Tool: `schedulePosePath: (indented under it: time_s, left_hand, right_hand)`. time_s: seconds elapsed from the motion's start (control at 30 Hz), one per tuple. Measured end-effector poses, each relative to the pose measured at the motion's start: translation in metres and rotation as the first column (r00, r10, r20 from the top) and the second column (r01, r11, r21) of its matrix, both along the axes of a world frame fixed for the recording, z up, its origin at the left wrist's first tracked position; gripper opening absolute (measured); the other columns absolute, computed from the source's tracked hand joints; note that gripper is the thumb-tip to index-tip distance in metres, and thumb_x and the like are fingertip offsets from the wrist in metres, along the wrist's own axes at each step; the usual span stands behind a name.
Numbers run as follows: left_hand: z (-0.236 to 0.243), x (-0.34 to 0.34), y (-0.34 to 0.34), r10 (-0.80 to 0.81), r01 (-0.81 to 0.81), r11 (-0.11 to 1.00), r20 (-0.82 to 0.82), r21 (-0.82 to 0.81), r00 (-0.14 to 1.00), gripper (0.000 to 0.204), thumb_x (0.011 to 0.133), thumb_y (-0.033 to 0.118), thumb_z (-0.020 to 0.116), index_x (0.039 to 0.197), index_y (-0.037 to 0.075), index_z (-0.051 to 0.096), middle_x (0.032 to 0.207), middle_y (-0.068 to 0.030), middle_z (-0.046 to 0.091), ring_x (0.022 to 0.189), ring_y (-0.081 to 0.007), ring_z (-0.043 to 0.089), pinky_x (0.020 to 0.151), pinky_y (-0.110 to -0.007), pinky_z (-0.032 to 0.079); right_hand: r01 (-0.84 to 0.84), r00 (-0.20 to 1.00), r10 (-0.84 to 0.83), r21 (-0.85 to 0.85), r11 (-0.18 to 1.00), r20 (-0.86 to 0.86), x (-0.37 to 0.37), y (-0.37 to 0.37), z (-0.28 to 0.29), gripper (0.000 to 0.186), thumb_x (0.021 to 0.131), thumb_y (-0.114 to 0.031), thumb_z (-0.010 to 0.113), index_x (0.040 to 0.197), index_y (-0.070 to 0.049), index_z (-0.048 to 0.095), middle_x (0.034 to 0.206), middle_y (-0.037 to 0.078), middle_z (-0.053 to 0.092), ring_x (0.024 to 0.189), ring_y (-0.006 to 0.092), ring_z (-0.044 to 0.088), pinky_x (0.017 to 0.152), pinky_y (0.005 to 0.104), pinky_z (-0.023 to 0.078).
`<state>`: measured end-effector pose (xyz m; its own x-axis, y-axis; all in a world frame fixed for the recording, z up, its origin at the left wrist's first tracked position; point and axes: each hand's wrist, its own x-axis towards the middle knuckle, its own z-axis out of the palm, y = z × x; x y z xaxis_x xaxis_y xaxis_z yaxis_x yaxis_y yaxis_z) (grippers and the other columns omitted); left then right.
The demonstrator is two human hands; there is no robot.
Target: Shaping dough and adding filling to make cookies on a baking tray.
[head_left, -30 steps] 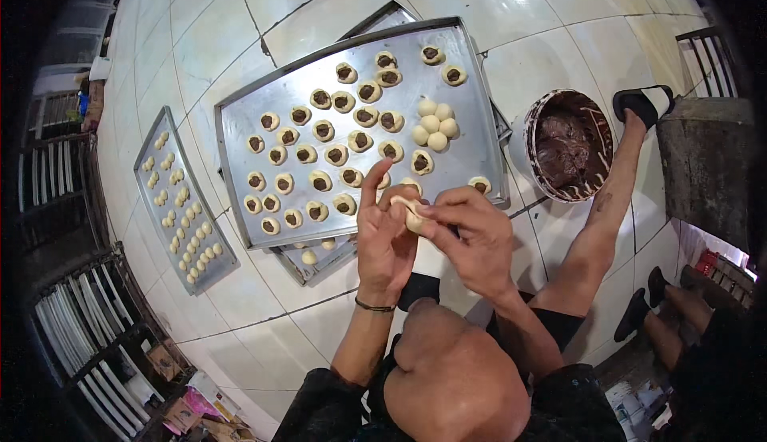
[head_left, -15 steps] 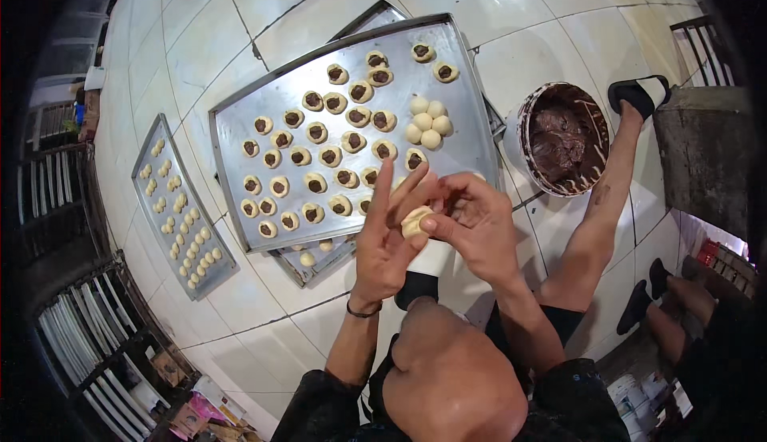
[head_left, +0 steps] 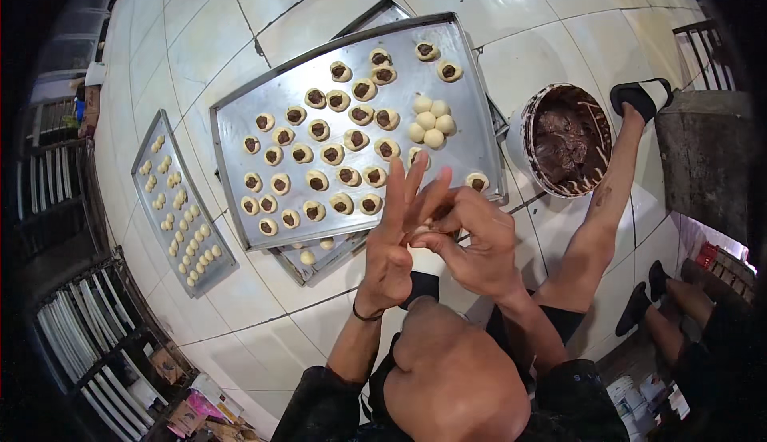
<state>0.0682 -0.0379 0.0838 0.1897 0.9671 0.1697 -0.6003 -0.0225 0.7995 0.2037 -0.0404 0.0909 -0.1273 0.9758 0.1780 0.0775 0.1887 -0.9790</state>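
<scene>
Over the near edge of the large metal tray (head_left: 471, 106), both hands are around one small piece of pale dough (head_left: 421, 231), mostly hidden by fingers. My left hand (head_left: 390, 250) supports it, with several fingers stretched upward. My right hand (head_left: 481, 244) pinches the dough between thumb and curled fingers. On the tray lie many flattened dough pieces (head_left: 331, 154), each with a dark brown filling in the middle. A cluster of smooth, plain dough balls (head_left: 433, 123) sits toward the tray's right side. One filled piece (head_left: 477, 181) lies just beyond my right hand.
A white bucket (head_left: 518, 142) of dark brown paste stands right of the tray, beside my outstretched leg. A narrower tray (head_left: 216, 278) of small dough balls lies at left. Another tray (head_left: 307, 274) shows beneath the large one. A person's legs (head_left: 667, 326) appear at lower right.
My right hand has shifted slightly left and closed further over the dough, covering more of it. My left hand has turned, its fingers more upright.
</scene>
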Motion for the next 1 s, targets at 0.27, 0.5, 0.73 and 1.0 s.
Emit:
schedulePosePath:
  time_s: [0.27, 0.5, 0.73, 1.0]
  left_hand:
    - [-0.020, -0.014, 0.007, 0.064, -0.068, 0.975, -0.028, -0.212, 0.998, 0.058, 0.105, 0.021, 0.055, 0.155, 0.001, 0.033, 0.147, -0.0217, 0.054, 0.134, -0.0287, 0.054, 0.111, -0.041, 0.044]
    - [-0.019, -0.023, -0.003, -0.048, -0.053, 0.953, -0.320, -0.299, 0.946, 0.033, 0.102, 0.010, 0.058, 0.133, -0.002, 0.058, 0.126, -0.0151, 0.065, 0.107, -0.0176, 0.062, 0.091, -0.029, 0.052]
    - [-0.020, -0.029, -0.004, -0.070, -0.054, 0.951, -0.382, -0.303, 0.922, 0.028, 0.104, 0.012, 0.057, 0.129, -0.002, 0.058, 0.109, -0.0097, 0.066, 0.089, -0.0134, 0.060, 0.075, -0.024, 0.050]
    - [-0.026, -0.035, -0.004, -0.124, -0.036, 0.957, -0.516, -0.289, 0.848, 0.041, 0.109, 0.035, 0.051, 0.127, 0.000, 0.060, 0.085, -0.0030, 0.062, 0.064, -0.0075, 0.049, 0.056, -0.021, 0.041]
  right_hand:
    - [0.045, 0.998, -0.046, 0.031, 0.999, 0.036, 0.002, 0.001, -0.003, 0.021, 0.074, 0.008, 0.078, 0.094, 0.001, 0.073, 0.097, 0.007, 0.066, 0.072, 0.0137, 0.056, 0.062, 0.0252, 0.044]
    - [0.119, 0.989, -0.113, -0.061, 0.991, 0.090, -0.005, 0.002, -0.006, 0.020, 0.079, 0.009, 0.074, 0.097, 0.003, 0.072, 0.099, 0.007, 0.067, 0.073, 0.0125, 0.058, 0.060, 0.0242, 0.047]
    - [0.060, 0.997, -0.051, -0.201, 0.978, 0.050, -0.004, 0.003, -0.002, 0.020, 0.081, 0.009, 0.072, 0.101, 0.004, 0.071, 0.102, 0.009, 0.067, 0.074, 0.0125, 0.060, 0.061, 0.0241, 0.049]
    - [0.033, 0.999, -0.040, -0.252, 0.967, -0.024, -0.005, 0.004, -0.003, 0.023, 0.083, 0.008, 0.070, 0.106, 0.004, 0.072, 0.098, 0.009, 0.068, 0.069, 0.0133, 0.057, 0.058, 0.0250, 0.047]
